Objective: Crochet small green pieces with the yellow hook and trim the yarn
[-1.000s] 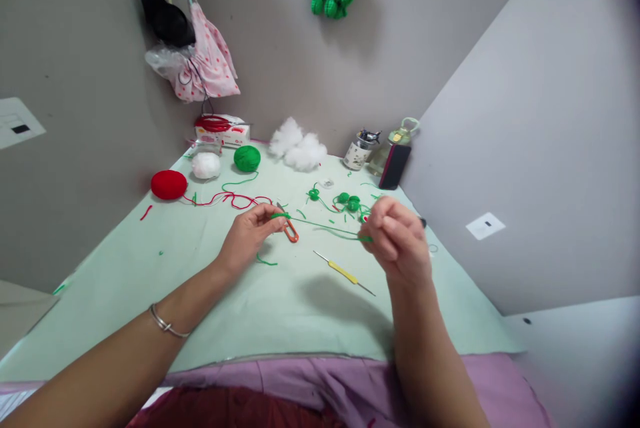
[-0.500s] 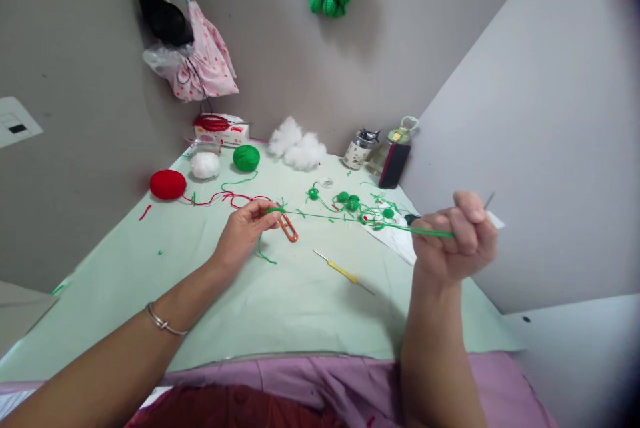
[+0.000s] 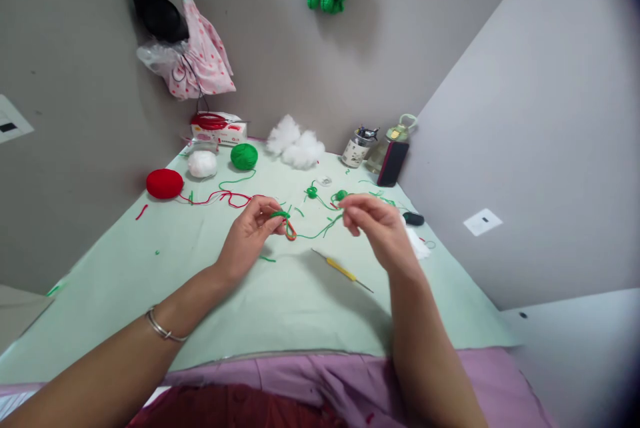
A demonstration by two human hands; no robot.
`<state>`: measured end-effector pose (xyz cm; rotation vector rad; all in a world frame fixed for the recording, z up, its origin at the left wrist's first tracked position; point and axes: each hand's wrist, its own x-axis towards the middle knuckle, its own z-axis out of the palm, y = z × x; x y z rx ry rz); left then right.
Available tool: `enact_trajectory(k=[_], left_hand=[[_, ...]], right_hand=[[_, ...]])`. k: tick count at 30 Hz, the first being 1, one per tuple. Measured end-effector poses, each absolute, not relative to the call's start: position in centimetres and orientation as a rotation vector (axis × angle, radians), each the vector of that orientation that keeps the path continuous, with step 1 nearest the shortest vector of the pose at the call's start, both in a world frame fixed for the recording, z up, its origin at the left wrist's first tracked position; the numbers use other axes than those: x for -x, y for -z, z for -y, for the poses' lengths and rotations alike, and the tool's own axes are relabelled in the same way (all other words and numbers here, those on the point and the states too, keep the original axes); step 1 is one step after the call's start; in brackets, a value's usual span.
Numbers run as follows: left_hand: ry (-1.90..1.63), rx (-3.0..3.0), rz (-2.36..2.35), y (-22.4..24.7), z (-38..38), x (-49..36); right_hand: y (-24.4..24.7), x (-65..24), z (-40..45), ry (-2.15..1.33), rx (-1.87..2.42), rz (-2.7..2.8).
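Note:
My left hand (image 3: 250,231) pinches a small green crocheted piece (image 3: 281,214) above the table. An orange stitch marker (image 3: 291,231) shows just beside its fingertips. My right hand (image 3: 373,225) is to the right, its thumb and fingers pressed together at the green yarn (image 3: 315,237), which runs slack between the two hands. Whether a needle is also in its fingers is too small to tell. Below and between the hands, a yellow-handled crochet hook (image 3: 341,269) lies on the table.
Red yarn (image 3: 165,184), white yarn (image 3: 203,164) and green yarn ball (image 3: 244,157) sit at the back left. White stuffing (image 3: 297,145), a pen tin (image 3: 356,149), a bottle (image 3: 400,131) and a phone (image 3: 393,163) stand behind. Green scraps lie behind my right hand.
My right hand has come down and left, closer to my left hand. The green yarn, taut before, now hangs slack. My left hand has barely moved.

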<state>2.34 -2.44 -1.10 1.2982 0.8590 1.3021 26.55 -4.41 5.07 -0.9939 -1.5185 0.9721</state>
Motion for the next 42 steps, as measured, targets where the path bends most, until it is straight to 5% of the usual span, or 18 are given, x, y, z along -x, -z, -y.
enact_trajectory(k=[15, 36, 42], left_hand=[[-1.173, -1.39, -0.722, 1.7, 3.3, -2.9], [-1.198, -1.444, -0.707, 2.1, 3.5, -2.9], [-1.242, -1.489, -0.662, 2.2, 3.5, -2.9]], right_hand=[[-1.5, -21.4, 4.7, -0.47, 0.947, 1.938], [-0.5, -21.6, 4.3, -0.2, 0.812, 2.114], [-0.6, -21.5, 4.4, -0.375, 0.851, 2.019]])
